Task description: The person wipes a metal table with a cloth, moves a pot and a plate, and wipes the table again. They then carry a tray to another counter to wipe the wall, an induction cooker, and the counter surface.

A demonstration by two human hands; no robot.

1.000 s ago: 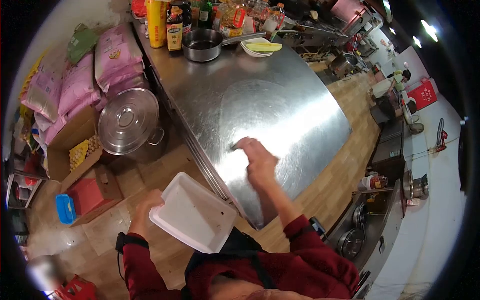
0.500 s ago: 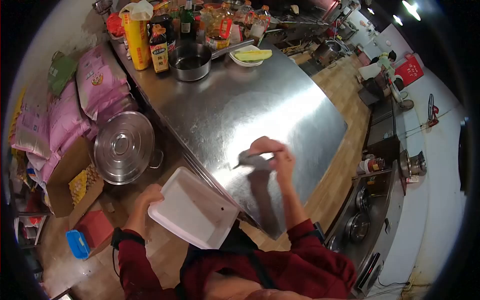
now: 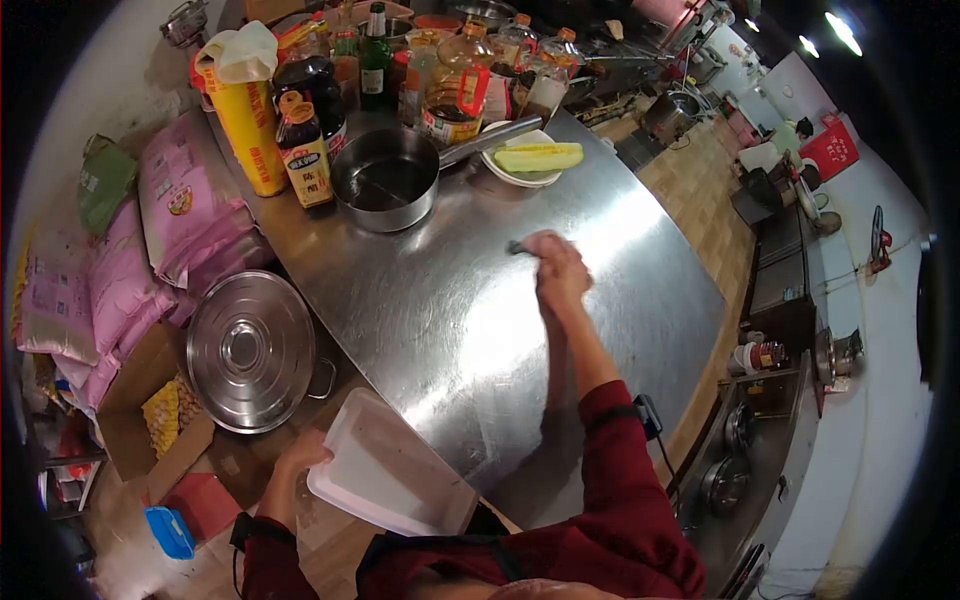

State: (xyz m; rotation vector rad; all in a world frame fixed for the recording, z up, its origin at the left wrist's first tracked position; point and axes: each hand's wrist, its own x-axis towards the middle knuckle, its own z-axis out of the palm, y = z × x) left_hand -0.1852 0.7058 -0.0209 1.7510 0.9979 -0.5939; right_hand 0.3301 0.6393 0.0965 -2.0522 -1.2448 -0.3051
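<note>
My left hand (image 3: 303, 453) grips the rim of a white rectangular plastic tub (image 3: 390, 475), tilted beside the near edge of the steel table (image 3: 430, 330). The inside of the tub faces up. My right hand (image 3: 562, 270) is stretched out over the middle of the table, its fingers curled together close to the steel. A small dark grey thing (image 3: 516, 247) pokes out at the fingertips; I cannot tell what it is. Beyond that hand stand a steel saucepan (image 3: 385, 180) and a white bowl (image 3: 520, 180) with a peeled pale green vegetable (image 3: 538, 157) on it.
Vinegar (image 3: 304, 160), oil (image 3: 455, 95) and other bottles crowd the table's far end. To the left are pink sacks (image 3: 190, 200), a large lidded pot (image 3: 250, 350) and an open carton (image 3: 140, 415). Shelving with pans (image 3: 728, 480) lines the right wall.
My right hand has moved forward across the table, away from my body. My left hand and the tub sit slightly lower in view. The camera view has shifted.
</note>
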